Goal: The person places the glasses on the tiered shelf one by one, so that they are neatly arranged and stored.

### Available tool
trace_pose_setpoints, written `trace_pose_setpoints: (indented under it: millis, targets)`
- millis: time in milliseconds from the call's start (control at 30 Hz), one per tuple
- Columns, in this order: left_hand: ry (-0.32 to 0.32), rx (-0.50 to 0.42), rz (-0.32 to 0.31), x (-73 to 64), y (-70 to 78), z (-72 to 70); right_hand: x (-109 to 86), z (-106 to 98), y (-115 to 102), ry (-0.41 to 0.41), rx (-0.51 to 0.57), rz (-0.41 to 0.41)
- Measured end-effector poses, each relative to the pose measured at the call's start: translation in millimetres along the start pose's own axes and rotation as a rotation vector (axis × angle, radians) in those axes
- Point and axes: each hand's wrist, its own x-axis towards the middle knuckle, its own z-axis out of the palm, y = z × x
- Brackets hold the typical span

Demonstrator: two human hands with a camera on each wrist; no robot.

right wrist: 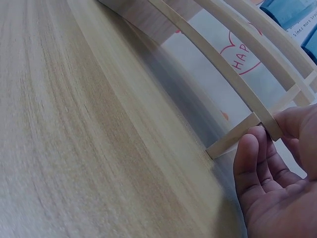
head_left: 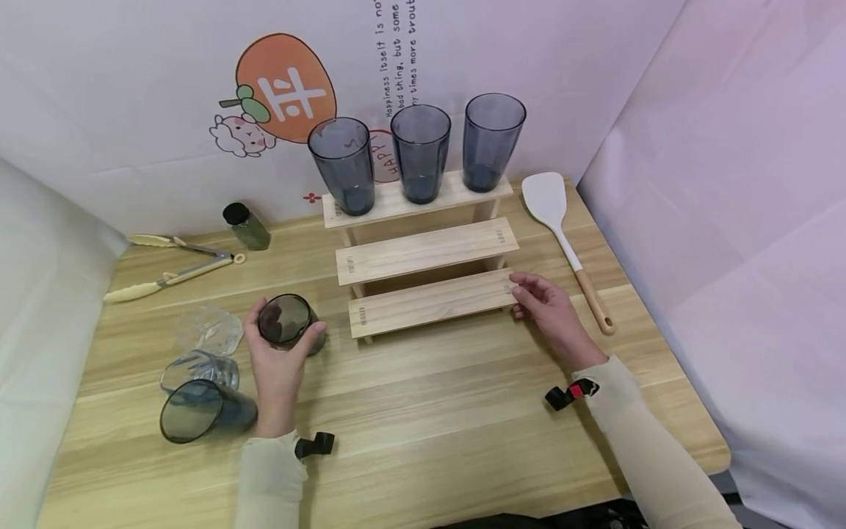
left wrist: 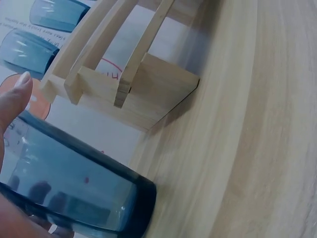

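Observation:
My left hand [head_left: 277, 360] grips a dark tinted drinking glass [head_left: 288, 322], fingers on one side and thumb on the other. The glass [left wrist: 79, 178] is upright, its base at the wooden tabletop, left of a three-step wooden shelf [head_left: 429, 301]. At the right end of the lowest step, my right hand [head_left: 545, 312] pinches the board's end. In the right wrist view, the fingers of this hand [right wrist: 277, 183] curl by the end of the step [right wrist: 223, 64]. Three blue-grey glasses [head_left: 421, 154] stand in a row on the top step.
Left of my left hand lie a tinted glass [head_left: 231, 415] on its side and two clear glass vessels [head_left: 211, 330]. Tongs [head_left: 192, 272] and a black-capped jar [head_left: 247, 226] sit at the back left. A white spatula [head_left: 562, 228] with a wooden handle lies right of the shelf.

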Motion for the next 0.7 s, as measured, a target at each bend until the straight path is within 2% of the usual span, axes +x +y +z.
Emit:
trace_pose_setpoints:
  millis: [233, 400, 533, 700]
  targets:
    - [0.007, -0.023, -0.004, 0.0, 2.0, 2.4, -0.1, -0.9, 1.1, -0.004, 0.004, -0.004]
    - [-0.011, -0.037, 0.026, 1.5, 2.3, 1.6, -0.2, -1.3, 1.2, -0.011, 0.014, -0.006]
    - [-0.026, -0.01, 0.062, 3.5, 2.7, 2.0, 0.4, -1.2, 1.8, -0.013, 0.021, -0.007]
    - [-0.045, 0.015, 0.077, 3.7, 15.0, 4.9, 0.1, -1.7, 0.5, -0.008, 0.023, 0.005]
